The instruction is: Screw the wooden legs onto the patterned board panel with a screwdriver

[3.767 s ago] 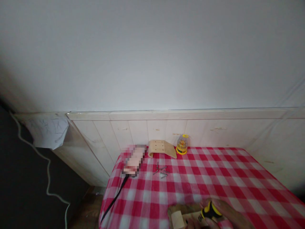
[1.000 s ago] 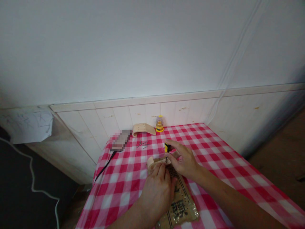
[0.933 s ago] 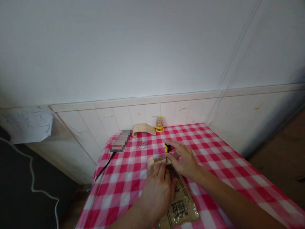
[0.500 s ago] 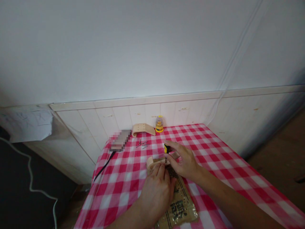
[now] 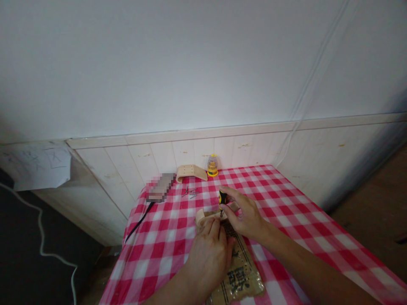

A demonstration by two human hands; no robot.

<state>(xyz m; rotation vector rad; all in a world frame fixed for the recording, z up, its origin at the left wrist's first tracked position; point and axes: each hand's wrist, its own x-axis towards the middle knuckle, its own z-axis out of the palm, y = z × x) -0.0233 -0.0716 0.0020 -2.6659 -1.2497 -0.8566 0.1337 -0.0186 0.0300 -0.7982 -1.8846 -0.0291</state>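
My right hand (image 5: 246,214) pinches a small black-and-yellow screwdriver (image 5: 222,197) by its handle. The tool stands nearly upright, its lower end at a dark screw or hole in a pale curved wooden piece (image 5: 200,216); its exact tip is too small to make out. My left hand (image 5: 210,248) bends over that piece and holds it down, its fingers covering much of the near side. Under the wood and my left hand lies a brown printed plastic packet (image 5: 243,273).
Several loose screws (image 5: 191,193) lie beyond the wooden piece. Against the wall stand another bent wooden piece (image 5: 192,170) and a yellow-based clear container (image 5: 213,165). A blurred-out flat object (image 5: 161,187) with a black strap (image 5: 139,221) rests at left on the checked tablecloth (image 5: 159,250).
My right fingers have shifted on the screwdriver, and more of its handle shows, standing straighter. My left hand and the wooden piece stay in place.
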